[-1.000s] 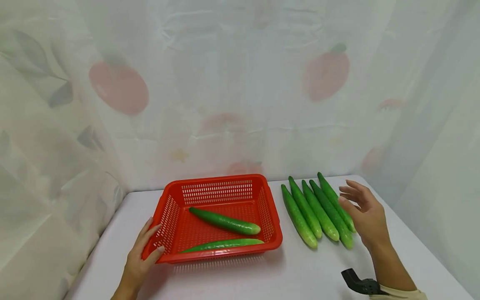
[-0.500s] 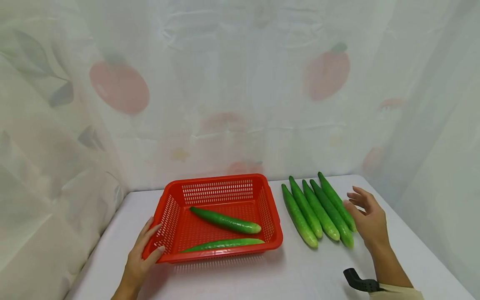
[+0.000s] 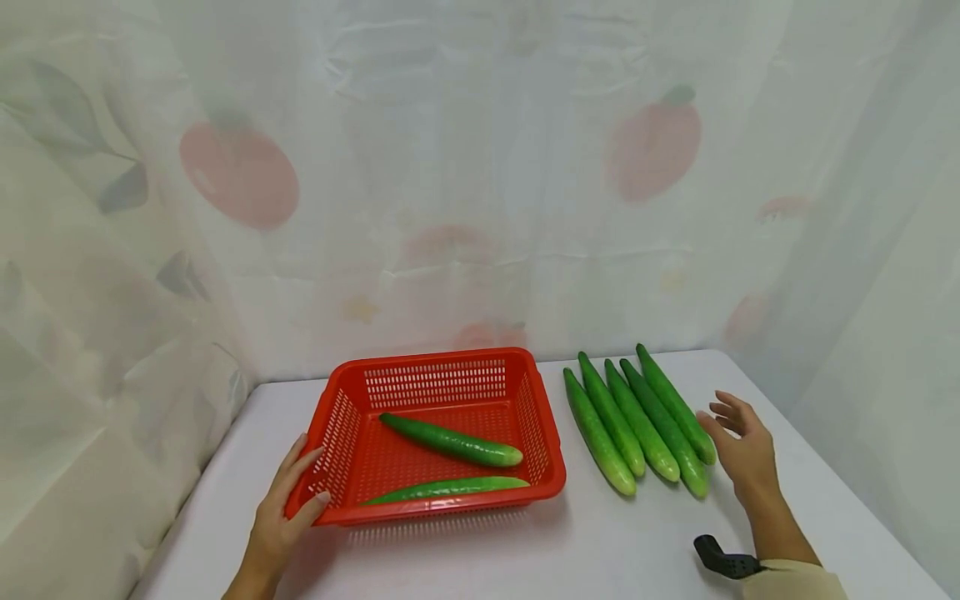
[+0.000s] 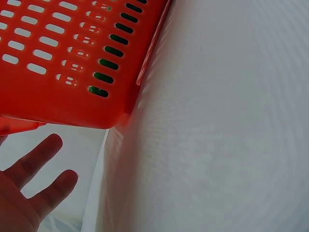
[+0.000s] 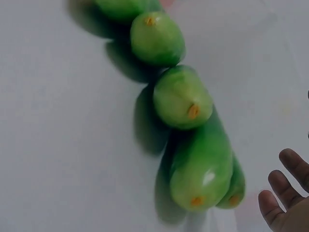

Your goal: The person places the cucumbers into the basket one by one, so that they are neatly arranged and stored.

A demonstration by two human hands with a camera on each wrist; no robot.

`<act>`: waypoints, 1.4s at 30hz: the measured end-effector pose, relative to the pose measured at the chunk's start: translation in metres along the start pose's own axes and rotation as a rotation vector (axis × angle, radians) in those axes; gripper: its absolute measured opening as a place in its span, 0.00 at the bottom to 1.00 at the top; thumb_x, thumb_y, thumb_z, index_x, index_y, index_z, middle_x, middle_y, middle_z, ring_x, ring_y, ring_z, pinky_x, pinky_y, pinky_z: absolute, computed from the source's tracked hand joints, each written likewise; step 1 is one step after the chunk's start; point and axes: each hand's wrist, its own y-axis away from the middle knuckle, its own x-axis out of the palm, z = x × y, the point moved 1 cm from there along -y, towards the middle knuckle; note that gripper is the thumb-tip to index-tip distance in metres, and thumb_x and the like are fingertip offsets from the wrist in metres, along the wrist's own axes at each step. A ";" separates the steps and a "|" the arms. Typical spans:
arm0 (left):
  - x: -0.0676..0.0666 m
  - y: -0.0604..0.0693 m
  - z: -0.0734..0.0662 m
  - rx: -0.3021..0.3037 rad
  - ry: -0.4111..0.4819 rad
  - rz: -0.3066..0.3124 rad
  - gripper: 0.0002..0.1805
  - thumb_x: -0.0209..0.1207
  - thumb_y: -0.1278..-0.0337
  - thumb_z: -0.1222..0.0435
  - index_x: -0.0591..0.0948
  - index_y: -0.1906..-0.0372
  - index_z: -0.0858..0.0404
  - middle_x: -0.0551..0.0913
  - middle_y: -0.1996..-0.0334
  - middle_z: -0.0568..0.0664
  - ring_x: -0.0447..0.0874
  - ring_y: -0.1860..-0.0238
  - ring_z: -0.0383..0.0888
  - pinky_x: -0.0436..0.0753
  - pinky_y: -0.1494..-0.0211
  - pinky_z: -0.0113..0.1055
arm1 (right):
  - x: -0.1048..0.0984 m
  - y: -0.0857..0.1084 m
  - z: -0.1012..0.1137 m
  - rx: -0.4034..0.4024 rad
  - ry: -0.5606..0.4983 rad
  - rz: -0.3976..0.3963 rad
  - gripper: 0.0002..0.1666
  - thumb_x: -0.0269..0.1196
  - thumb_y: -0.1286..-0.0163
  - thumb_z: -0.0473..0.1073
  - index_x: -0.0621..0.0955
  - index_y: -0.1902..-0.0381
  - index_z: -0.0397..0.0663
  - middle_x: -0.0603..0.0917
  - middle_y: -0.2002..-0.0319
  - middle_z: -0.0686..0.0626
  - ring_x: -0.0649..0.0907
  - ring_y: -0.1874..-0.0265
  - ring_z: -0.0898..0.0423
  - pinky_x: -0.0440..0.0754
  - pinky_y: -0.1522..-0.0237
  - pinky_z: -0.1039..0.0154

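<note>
My left hand [image 3: 273, 517] rests at the near left corner of a red plastic basket [image 3: 420, 502], its thumb and a fingertip lying on the rim. The left wrist view shows two straight fingers [image 4: 36, 164] apart from the basket's slotted wall. Two green cucumbers lie inside: one cucumber [image 3: 450, 442] slants across the floor, and another cucumber [image 3: 457, 487] is partly hidden behind the front rim. My right hand [image 3: 748, 454] holds nothing, fingers loosely bent, just right of the rightmost cucumber [image 3: 675, 404] in a row of several. In the right wrist view, blunt cucumber ends [image 5: 183, 99] point towards the camera.
A white-covered table [image 3: 600, 558] bears everything. The leftmost cucumber [image 3: 597, 433] of the row lies right of the basket, a small gap between them. Pale fruit-print curtains [image 3: 480, 208] hang behind the table and at both sides. A black wrist mount [image 3: 727, 562] sits on the right wrist.
My right hand has drawn back towards me and a little to the right, along the rightmost cucumber. The left hand and the basket have stayed in place.
</note>
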 end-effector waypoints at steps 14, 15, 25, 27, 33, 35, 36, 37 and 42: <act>0.000 0.000 -0.003 -0.028 -0.001 0.007 0.29 0.60 0.44 0.72 0.72 0.35 0.62 0.56 0.27 0.48 0.54 0.31 0.35 0.61 0.45 0.18 | 0.001 -0.003 -0.026 0.176 -0.006 0.162 0.44 0.56 0.29 0.60 0.58 0.26 0.42 0.64 0.33 0.31 0.64 0.36 0.34 0.69 0.46 0.47; 0.000 0.000 -0.004 -0.028 0.001 0.007 0.29 0.60 0.44 0.73 0.72 0.34 0.62 0.56 0.27 0.48 0.54 0.31 0.35 0.61 0.45 0.18 | 0.001 -0.003 -0.027 0.166 0.011 0.170 0.44 0.55 0.29 0.61 0.58 0.26 0.42 0.64 0.34 0.31 0.65 0.36 0.34 0.69 0.47 0.48; -0.002 -0.001 -0.005 -0.042 -0.009 0.008 0.29 0.60 0.43 0.71 0.72 0.35 0.61 0.55 0.27 0.47 0.54 0.32 0.35 0.61 0.45 0.18 | 0.007 -0.005 -0.037 0.086 0.071 0.178 0.38 0.58 0.28 0.54 0.63 0.30 0.38 0.67 0.38 0.27 0.68 0.40 0.31 0.64 0.43 0.39; -0.002 -0.001 -0.004 -0.046 -0.014 0.010 0.29 0.60 0.43 0.71 0.72 0.34 0.61 0.55 0.26 0.46 0.54 0.32 0.35 0.61 0.46 0.18 | 0.008 -0.005 -0.038 0.094 0.083 0.172 0.37 0.58 0.29 0.53 0.64 0.30 0.37 0.67 0.38 0.27 0.68 0.40 0.31 0.64 0.42 0.39; -0.001 -0.001 -0.004 -0.046 -0.023 0.013 0.29 0.60 0.43 0.70 0.72 0.35 0.61 0.55 0.27 0.46 0.53 0.32 0.34 0.61 0.45 0.18 | 0.007 -0.005 -0.040 0.140 0.123 0.147 0.37 0.57 0.28 0.54 0.64 0.31 0.37 0.67 0.38 0.27 0.67 0.39 0.31 0.63 0.42 0.38; -0.001 -0.001 -0.003 -0.045 -0.023 0.012 0.29 0.60 0.43 0.70 0.72 0.35 0.61 0.56 0.27 0.46 0.53 0.32 0.34 0.61 0.45 0.18 | 0.007 -0.005 -0.042 0.151 0.131 0.136 0.36 0.57 0.29 0.53 0.65 0.31 0.38 0.68 0.38 0.27 0.67 0.39 0.31 0.63 0.42 0.38; -0.001 -0.001 -0.003 -0.045 -0.024 0.012 0.29 0.60 0.44 0.70 0.73 0.35 0.60 0.56 0.27 0.46 0.53 0.32 0.34 0.61 0.45 0.18 | 0.008 -0.005 -0.042 0.153 0.136 0.131 0.36 0.58 0.29 0.54 0.66 0.32 0.38 0.68 0.38 0.27 0.67 0.39 0.31 0.63 0.42 0.38; -0.001 0.000 -0.003 -0.045 -0.024 0.010 0.29 0.60 0.44 0.70 0.73 0.35 0.60 0.56 0.27 0.46 0.53 0.32 0.35 0.61 0.45 0.18 | 0.008 -0.005 -0.042 0.153 0.140 0.127 0.36 0.58 0.29 0.54 0.66 0.32 0.38 0.68 0.38 0.28 0.68 0.40 0.31 0.63 0.42 0.38; -0.001 0.000 -0.001 -0.051 -0.030 0.010 0.29 0.59 0.44 0.70 0.72 0.34 0.60 0.55 0.27 0.46 0.53 0.32 0.34 0.61 0.45 0.18 | 0.009 -0.004 -0.038 0.155 0.182 0.101 0.34 0.58 0.29 0.52 0.68 0.34 0.37 0.69 0.39 0.28 0.68 0.40 0.31 0.63 0.42 0.39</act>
